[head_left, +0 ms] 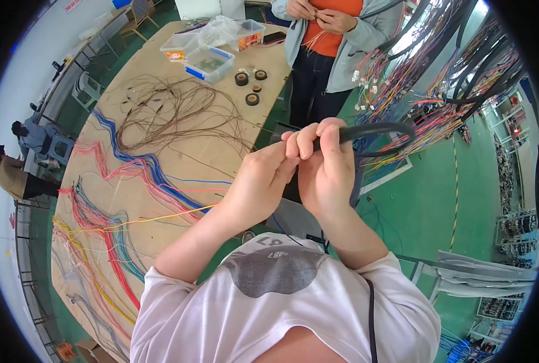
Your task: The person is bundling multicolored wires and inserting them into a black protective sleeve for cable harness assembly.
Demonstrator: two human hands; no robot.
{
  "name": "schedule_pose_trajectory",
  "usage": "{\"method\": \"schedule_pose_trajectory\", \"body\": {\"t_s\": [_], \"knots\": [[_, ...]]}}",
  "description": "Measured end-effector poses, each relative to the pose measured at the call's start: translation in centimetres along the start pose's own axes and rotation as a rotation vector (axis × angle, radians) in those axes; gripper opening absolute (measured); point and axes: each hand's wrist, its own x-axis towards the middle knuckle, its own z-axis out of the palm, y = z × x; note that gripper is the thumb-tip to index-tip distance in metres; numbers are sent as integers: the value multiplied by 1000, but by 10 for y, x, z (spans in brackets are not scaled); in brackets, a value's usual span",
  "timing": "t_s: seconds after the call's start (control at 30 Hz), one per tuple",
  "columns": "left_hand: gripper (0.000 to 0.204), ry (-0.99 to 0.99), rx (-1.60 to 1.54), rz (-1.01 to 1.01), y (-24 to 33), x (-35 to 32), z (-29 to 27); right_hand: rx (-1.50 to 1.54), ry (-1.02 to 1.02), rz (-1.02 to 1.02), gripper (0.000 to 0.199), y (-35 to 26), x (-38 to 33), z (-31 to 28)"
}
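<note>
Black flexible tubing (381, 129) bends into a loop to the right of my hands, held up in front of my chest. My right hand (328, 172) is closed around it, fingers curled over the top and thumb raised against it. Close beside, my left hand (262, 178) is closed too, its fingertips pinching at the tubing's end and touching the right fingers. What lies inside the left fingers is mostly hidden. Thin brown wires (178, 115) lie in a loose tangle on the wooden table (190, 157), some strands running toward my left hand.
Blue wires (154, 172), red wires (115, 254) and yellow wires (103, 290) stretch across the table. Clear plastic boxes (210, 65) and tape rolls (241, 78) stand at the far end. A co-worker (327, 60) stands opposite. Bundled cables (427, 91) hang at right.
</note>
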Motion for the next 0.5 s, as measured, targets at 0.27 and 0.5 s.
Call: {"method": "schedule_pose_trajectory", "body": {"t_s": [0.27, 0.5], "knots": [[37, -246, -195, -323, -20, -3, -1, 222, -9, 154, 24, -8, 5, -16], [27, -577, -246, -229, -15, 3, -9, 283, -95, 399, 27, -26, 13, -19]]}}
